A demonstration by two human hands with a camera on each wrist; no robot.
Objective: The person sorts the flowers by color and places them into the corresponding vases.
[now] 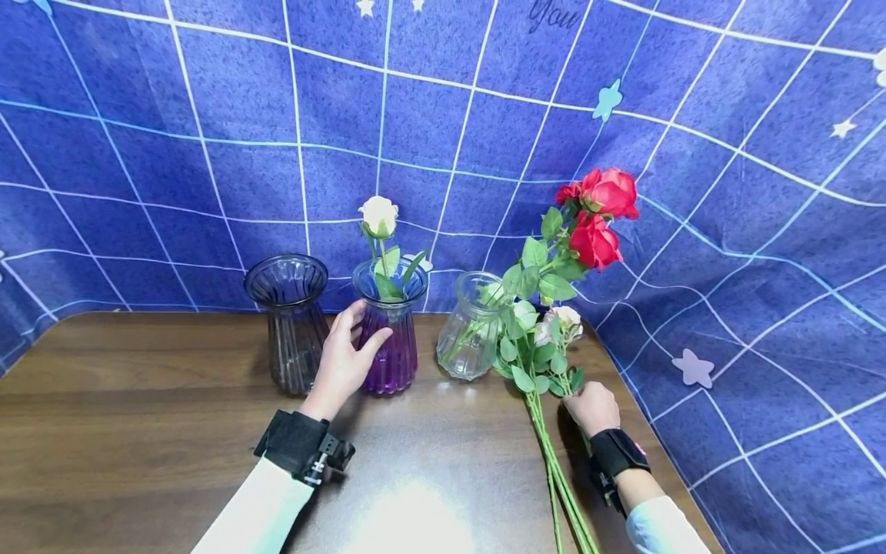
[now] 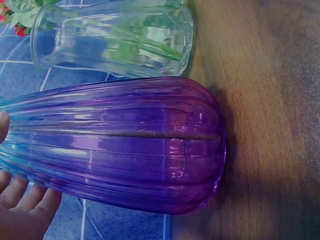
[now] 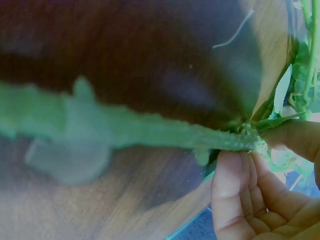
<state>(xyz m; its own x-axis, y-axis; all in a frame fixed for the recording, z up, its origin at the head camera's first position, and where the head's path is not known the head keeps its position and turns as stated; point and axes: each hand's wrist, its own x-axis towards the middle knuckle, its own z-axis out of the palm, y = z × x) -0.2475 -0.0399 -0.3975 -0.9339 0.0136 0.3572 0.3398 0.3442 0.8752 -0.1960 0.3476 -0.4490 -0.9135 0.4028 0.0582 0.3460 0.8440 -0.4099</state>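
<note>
My left hand [image 1: 349,355] holds the blue-and-purple ribbed glass vase [image 1: 390,358] from its left side, thumb in front and fingers behind, below the rim. A single white rose [image 1: 379,218] stands upright in this vase; its stem shows through the glass in the left wrist view. At the right, my right hand [image 1: 594,408] pinches a green flower stem [image 3: 165,132] between thumb and fingers, just below its leaves. Pale pink-white blossoms [image 1: 561,323] top that sprig. Beside it lie long green stems [image 1: 554,462] with red roses [image 1: 597,242] at their far end.
A dark grey glass vase [image 1: 291,338] stands left of the purple one. A clear glass vase [image 1: 465,350] stands to its right, with leaves of the flowers overlapping it. Behind the wooden table [image 1: 159,431] hangs a blue cloth [image 1: 228,177] with white grid lines.
</note>
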